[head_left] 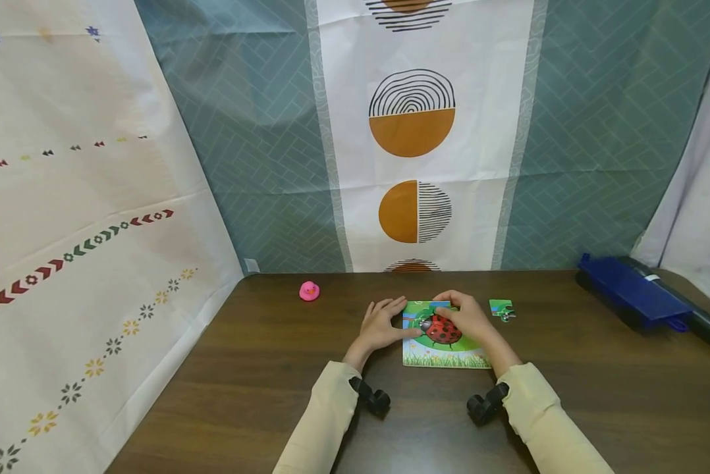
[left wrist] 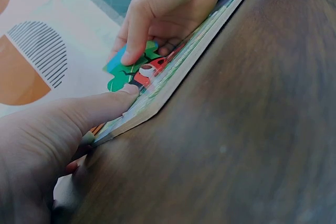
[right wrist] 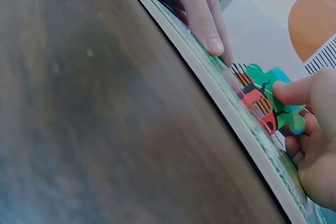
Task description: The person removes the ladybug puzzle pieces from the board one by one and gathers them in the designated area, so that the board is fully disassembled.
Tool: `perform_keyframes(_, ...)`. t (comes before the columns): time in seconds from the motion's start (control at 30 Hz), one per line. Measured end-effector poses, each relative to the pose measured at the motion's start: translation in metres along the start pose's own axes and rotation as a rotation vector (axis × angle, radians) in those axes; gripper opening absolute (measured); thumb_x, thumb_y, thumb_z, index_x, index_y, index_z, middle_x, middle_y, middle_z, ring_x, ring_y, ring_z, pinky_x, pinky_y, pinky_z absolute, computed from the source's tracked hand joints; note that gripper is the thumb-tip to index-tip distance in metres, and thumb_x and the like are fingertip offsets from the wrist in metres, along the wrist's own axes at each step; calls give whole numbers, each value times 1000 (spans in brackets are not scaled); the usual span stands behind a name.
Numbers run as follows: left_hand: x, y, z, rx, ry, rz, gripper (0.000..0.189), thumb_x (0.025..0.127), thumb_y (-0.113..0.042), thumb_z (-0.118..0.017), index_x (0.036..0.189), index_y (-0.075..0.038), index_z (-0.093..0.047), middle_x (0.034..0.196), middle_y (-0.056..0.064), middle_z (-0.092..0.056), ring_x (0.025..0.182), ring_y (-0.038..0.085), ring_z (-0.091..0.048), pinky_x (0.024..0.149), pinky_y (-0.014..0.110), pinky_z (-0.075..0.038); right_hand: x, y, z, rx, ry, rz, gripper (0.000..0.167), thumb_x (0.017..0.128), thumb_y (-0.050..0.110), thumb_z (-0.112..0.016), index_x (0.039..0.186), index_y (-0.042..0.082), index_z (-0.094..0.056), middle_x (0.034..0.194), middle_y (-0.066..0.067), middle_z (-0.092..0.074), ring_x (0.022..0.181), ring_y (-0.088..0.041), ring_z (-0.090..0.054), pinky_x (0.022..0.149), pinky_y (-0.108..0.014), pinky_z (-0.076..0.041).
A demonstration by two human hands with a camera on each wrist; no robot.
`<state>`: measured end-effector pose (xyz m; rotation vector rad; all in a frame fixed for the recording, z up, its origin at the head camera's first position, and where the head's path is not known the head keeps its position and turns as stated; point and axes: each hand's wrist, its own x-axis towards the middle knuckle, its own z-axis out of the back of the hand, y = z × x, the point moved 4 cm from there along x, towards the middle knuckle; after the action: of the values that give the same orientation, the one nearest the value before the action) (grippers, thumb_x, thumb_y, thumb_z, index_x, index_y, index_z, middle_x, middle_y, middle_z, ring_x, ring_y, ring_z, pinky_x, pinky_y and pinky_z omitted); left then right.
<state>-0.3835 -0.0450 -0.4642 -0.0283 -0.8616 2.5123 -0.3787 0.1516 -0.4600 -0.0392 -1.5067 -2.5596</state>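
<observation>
A square ladybug jigsaw puzzle (head_left: 444,361) lies flat on the table between both hands. The right hand (head_left: 469,317) pinches a puzzle piece (right wrist: 266,80) between thumb and fingers. That piece, mostly green with a blue corner and part of the ladybug, is tilted above the board in both wrist views. The left hand (head_left: 381,327) is at the board's left edge, its fingers spread and fairly straight. Its thumb (left wrist: 113,103) reaches over the board near the held piece; whether it touches the piece I cannot tell.
Right of the board lies a loose green puzzle piece (head_left: 500,307), with a small grey patterned thing beside it. A pink rubber duck (head_left: 309,291) sits at the back left. A blue dustpan-like object (head_left: 633,293) and a black tube (head_left: 707,336) are at the right.
</observation>
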Motion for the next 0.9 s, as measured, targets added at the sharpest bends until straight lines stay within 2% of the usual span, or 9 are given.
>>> perform_keyframes(0.1,0,0,0,7,-1,-5,79,83,-41,-75,149,-10,-43,156,3,-40,146,29,-32,123,57,-9,-1,1,1,-20,37,18,22,99,16,-57,116,3,-62,121,-22,-62,108,-35,-59,79,-37,-54)
perform_keyframes(0.37,1,1,-1,7,3,-3,78,84,-41,-74,149,-11,-42,157,3,-39,146,29,-32,123,56,-9,-2,-2,3,-100,105,18,25,101,24,-54,117,6,-61,128,-22,-59,115,-38,-56,84,-43,-53)
perform_keyframes(0.53,0,1,-1,-6,3,-4,79,84,-42,-74,149,-10,-42,157,4,-39,146,30,-31,123,56,-8,-2,-4,4,-132,105,3,25,101,28,-53,116,9,-62,133,-21,-58,124,-42,-52,91,-51,-51)
perform_keyframes(0.67,-1,1,0,-18,-22,-45,81,84,-50,-71,148,-9,-44,156,6,-41,144,32,-33,122,58,-10,-3,-4,5,-130,100,4,25,102,27,-52,116,8,-60,128,-20,-60,120,-40,-55,90,-50,-51)
perform_keyframes(0.8,-1,1,-1,-25,-19,-41,80,84,-49,-72,148,-9,-44,156,6,-41,144,32,-33,122,58,-9,-4,-3,6,-117,91,25,25,103,25,-50,116,7,-59,124,-20,-61,118,-40,-56,88,-49,-51)
perform_keyframes(0.9,0,2,-1,-29,0,-11,79,84,-43,-74,148,-11,-43,157,4,-39,146,30,-31,124,57,-8,-4,-3,6,-103,81,39,24,103,24,-50,116,6,-59,124,-21,-61,120,-42,-55,88,-50,-51)
